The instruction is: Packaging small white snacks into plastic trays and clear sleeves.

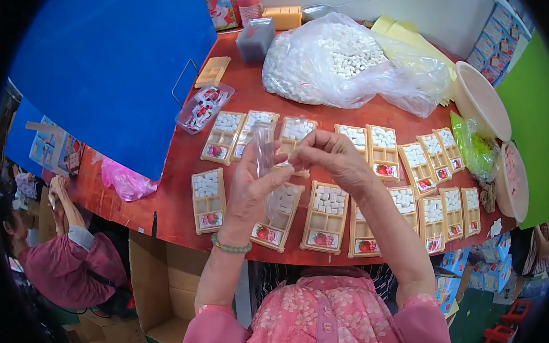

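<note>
My left hand (248, 181) is closed around a stack of thin clear plastic covers (263, 148), held upright above the table. My right hand (333, 154) pinches beside it, fingertips on what looks like the edge of a single clear plastic cover; its outline is faint. Beneath both hands stand two rows of tan compartment trays (344, 226). White small blocks (329, 199) fill the large compartment of each visible tray, and a strawberry picture card (323, 240) lies in a lower compartment. My hands and forearms partly hide several of the trays.
At the back lies a big clear bag (316, 69) of white pieces. A clear box of picture cards (205, 107) sits back left, near a blue panel (120, 60). Pale basins (483, 101) and a green bag (472, 143) stand right. Another person (69, 254) works at left.
</note>
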Available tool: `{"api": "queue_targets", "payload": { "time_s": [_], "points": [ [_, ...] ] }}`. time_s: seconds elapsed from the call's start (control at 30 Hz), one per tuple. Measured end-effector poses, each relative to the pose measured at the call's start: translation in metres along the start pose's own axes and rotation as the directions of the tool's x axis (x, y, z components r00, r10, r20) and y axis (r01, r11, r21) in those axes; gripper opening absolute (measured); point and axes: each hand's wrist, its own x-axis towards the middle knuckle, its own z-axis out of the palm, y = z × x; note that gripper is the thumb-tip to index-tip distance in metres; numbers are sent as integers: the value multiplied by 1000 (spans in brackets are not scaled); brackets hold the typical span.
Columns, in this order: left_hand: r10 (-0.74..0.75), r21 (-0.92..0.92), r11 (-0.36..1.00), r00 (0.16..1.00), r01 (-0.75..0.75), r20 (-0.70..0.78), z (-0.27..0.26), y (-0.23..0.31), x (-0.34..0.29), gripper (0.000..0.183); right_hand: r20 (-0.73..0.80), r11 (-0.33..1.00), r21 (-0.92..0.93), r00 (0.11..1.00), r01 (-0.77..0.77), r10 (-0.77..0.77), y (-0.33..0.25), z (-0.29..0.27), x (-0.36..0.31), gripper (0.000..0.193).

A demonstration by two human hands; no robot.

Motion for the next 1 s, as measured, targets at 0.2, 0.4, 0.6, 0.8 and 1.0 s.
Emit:
{"api": "queue_targets", "payload": {
  "time_s": [0.2, 0.4, 0.6, 0.8, 1.0],
  "points": [
    [-38, 51, 998, 998, 40, -52, 16, 3, 27, 49, -227, 996, -87, 974, -25, 5, -16, -36, 5, 15],
    [-63, 113, 992, 994, 52, 88, 41, 7, 55, 47, -400, 903, -425, 908, -61, -127, -24, -68, 6, 38],
    [-91, 308, 951, 981, 35, 170, 54, -19, 75, 58, -489, 899, -386, 872, -206, -10, -4, -105, -12, 45],
    [-273, 379, 907, 941, 183, 199, 66, -36, 81, 56, -568, 891, -353, 822, -285, 39, 13, -122, -17, 36],
    [-345, 524, 826, 922, 208, 177, 68, -57, 98, 56, -605, 728, -548, 796, -412, -5, 20, -132, -17, 24]
  ]
}}
